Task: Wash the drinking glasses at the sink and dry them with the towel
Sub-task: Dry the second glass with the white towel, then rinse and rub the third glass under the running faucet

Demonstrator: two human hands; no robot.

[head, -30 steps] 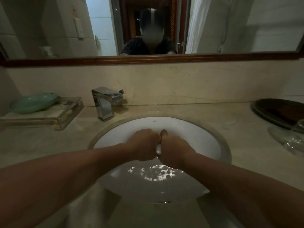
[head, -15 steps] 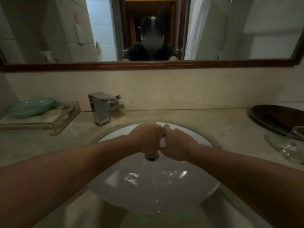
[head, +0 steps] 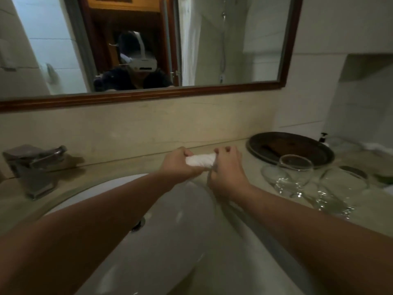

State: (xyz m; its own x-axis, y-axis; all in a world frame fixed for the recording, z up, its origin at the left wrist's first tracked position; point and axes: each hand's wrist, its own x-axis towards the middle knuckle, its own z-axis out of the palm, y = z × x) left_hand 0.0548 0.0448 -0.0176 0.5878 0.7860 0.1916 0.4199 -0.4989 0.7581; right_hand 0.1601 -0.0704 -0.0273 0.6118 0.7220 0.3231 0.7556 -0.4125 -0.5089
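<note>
- towel: white, rolled tight, long axis L–R; held over far edge of the sink, level, spanning both our hands
- L hand: fingers curled round the roll's L end, thumb on top
- R hand: fingers curled round the R end, fingertips showing over the roll, knuckles toward us
- glasses: on counter, to the R of our R hand, near but not touching; one w/ rim up, others beside it. Clear glass plus blur, so prob. 2 or 3, count not firm
- dark tray: behind the glasses, against the wall
- key relation: glasses lie off the towel's R end, in line w/ its axis; R hand is nearer, L hand well apart from them
- our read: wringing step; next pick-up of a glass suits the R hand, L keeping the towel
</note>
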